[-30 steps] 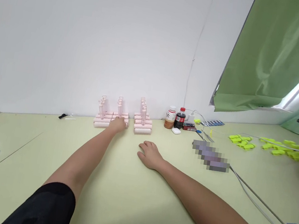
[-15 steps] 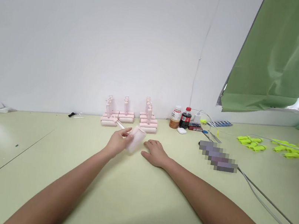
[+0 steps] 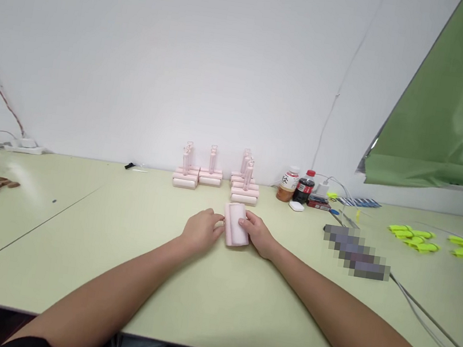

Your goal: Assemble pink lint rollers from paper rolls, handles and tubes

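Clock reference: centred on the roller in hand; 12 o'clock points at the white wall (image 3: 143, 67).
Roller in hand: one pale pink cylindrical roller, plastic-looking (image 3: 234, 229), tilted, between my hands above the pale green tabletop (image 3: 280, 314).
Right hand: my right hand (image 3: 259, 234) grips the roller at 3 o'clock, thumb on its face.
Left hand: my left hand (image 3: 200, 231) is at 9 o'clock, fingers curled at the roller's edge; I cannot tell whether they grip.
Progress: I judge this roller as mid-handling. Whether the wall-side units are finished or waiting, I cannot tell.
Wall-side units: pale pink rollers with upright handles (image 3: 210, 179), 10 to 12 o'clock; three groups, at least five handles countable, others possibly hidden.
Bottles: two, between 1 and 2 o'clock; one white-capped with amber contents (image 3: 288, 185), one dark with red cap (image 3: 303, 188).
Yellow-green pieces: two clusters (image 3: 423, 246), 3 o'clock; overlapping, not countable.
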The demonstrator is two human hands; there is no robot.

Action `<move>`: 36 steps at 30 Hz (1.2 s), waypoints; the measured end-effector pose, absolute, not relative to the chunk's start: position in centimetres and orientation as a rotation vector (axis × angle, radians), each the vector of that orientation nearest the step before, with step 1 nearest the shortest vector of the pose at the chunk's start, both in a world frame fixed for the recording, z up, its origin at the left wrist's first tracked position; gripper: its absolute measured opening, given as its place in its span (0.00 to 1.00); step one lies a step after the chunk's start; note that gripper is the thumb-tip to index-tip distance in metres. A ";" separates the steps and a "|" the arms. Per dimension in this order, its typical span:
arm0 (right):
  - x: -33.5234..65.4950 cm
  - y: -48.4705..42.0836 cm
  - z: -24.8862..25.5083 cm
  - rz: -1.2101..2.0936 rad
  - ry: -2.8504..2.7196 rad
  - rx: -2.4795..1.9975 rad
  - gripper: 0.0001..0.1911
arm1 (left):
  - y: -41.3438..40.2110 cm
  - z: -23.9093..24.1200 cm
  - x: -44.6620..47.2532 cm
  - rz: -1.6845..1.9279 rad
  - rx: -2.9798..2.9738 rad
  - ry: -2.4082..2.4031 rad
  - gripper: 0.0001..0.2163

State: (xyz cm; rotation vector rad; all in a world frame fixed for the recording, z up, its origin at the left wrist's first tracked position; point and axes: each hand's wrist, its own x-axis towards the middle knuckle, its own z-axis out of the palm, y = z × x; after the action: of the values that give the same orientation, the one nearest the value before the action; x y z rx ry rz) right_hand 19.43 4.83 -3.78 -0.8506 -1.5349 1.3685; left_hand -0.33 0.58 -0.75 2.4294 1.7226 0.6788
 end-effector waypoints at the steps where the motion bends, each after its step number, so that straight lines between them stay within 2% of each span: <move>1: 19.5 4.8 -3.7 1.377 -1.528 -0.853 0.27 | 0.8 -0.8 -0.4 0.701 2.491 1.710 0.13; 11: 19.3 4.7 -3.3 1.389 -1.630 -0.805 0.37 | 1.6 -1.5 -0.9 0.727 2.347 1.508 0.10; 23: 18.7 4.9 -3.4 1.354 -1.587 -0.854 0.36 | 1.9 -1.8 -1.3 0.767 2.357 1.457 0.14; 36: 18.5 5.2 -3.7 1.330 -1.566 -0.854 0.35 | 2.2 -2.2 -1.4 0.830 2.377 1.435 0.13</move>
State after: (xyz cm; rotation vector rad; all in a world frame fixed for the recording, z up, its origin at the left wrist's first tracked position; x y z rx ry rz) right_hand 18.52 5.24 -3.71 -0.8541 -1.5658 1.3297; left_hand -1.40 2.18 -2.25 2.3772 1.4354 0.8298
